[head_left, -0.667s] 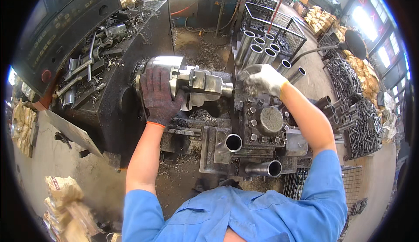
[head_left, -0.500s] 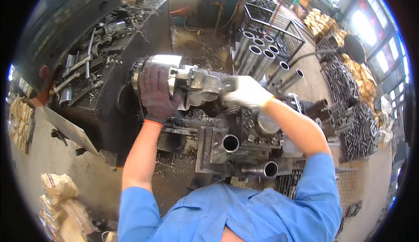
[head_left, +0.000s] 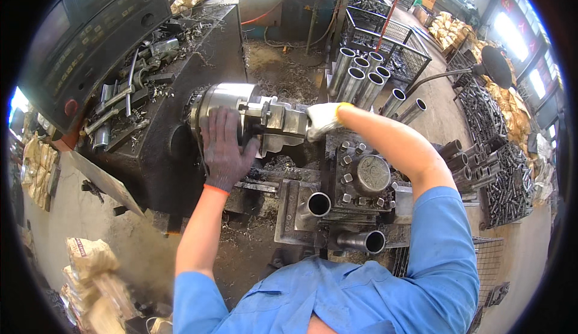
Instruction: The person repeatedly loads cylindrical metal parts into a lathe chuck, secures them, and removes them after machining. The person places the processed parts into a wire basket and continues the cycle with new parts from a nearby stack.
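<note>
A lathe chuck (head_left: 232, 95) with long stepped jaws (head_left: 286, 120) sticks out from the machine's headstock in front of me. My left hand (head_left: 226, 144), in a dark glove with an orange cuff, lies against the near side of the chuck, its fingers stretched out. At the right-hand end of the jaws, my right hand (head_left: 323, 120), in a white glove with a yellow cuff, has its fingers curled in. What they hold is hidden by the glove and the jaws. Nearer me, a short steel tube (head_left: 317, 204) stands upright, and another tube (head_left: 364, 241) lies tilted beside it.
A bolted tool post (head_left: 371, 174) stands right of the jaws. Several steel tubes (head_left: 366, 84) are grouped beyond my right arm, near a lamp (head_left: 495, 67). Wrenches and bars (head_left: 114, 108) lie on the headstock at left, below a control panel (head_left: 90, 39). Metal chips cover the machine bed.
My left hand has slid down the chuck, its fingers flatter against it. My right hand, blurred before, is now sharp and close at the jaws' end. The whole view has shifted slightly.
</note>
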Motion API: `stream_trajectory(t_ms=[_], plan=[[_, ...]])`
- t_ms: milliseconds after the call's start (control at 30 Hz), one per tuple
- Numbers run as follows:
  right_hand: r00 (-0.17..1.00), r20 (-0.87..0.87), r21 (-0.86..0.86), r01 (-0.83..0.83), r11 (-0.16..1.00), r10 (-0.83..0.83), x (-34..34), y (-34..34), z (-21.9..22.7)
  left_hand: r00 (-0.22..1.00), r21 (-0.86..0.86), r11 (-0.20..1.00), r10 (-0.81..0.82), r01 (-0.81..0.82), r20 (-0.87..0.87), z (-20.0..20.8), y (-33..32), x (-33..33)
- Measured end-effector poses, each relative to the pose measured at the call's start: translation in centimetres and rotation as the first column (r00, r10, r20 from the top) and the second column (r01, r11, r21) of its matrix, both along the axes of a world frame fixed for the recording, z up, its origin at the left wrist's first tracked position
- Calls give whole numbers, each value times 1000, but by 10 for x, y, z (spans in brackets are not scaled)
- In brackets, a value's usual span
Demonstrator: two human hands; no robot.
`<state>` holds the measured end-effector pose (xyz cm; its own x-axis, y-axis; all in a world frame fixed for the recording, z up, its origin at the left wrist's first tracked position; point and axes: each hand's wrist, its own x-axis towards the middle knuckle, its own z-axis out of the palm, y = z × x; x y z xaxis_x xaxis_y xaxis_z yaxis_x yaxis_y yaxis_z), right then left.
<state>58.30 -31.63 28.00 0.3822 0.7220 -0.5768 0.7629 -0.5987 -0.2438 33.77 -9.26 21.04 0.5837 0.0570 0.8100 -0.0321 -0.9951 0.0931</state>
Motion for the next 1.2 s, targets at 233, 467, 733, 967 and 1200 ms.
stream_trajectory(t_ms=[233, 467, 733, 967, 1200], plan=[[855, -442, -60, 273, 960, -271, 29, -20, -14, 989, 73, 988, 137, -134, -48, -15, 12, 8], [981, -194, 57, -22, 998, 33, 43, -2, -42, 991, 122, 984, 125, -131, 49, -22, 18, 16], [916, -387, 36, 125, 992, -101, 58, -44, -58, 991, 120, 985, 112, -120, 69, -25, 19, 18], [914, 404, -272, 84, 959, 34, 14, -86, 43, 988, 135, 988, 58, -77, 141, -30, 26, 21], [759, 437, 488, 251, 836, -483, -170, -123, 122, 939, -574, 775, -343, 265, -31, 42, -46, -48]])
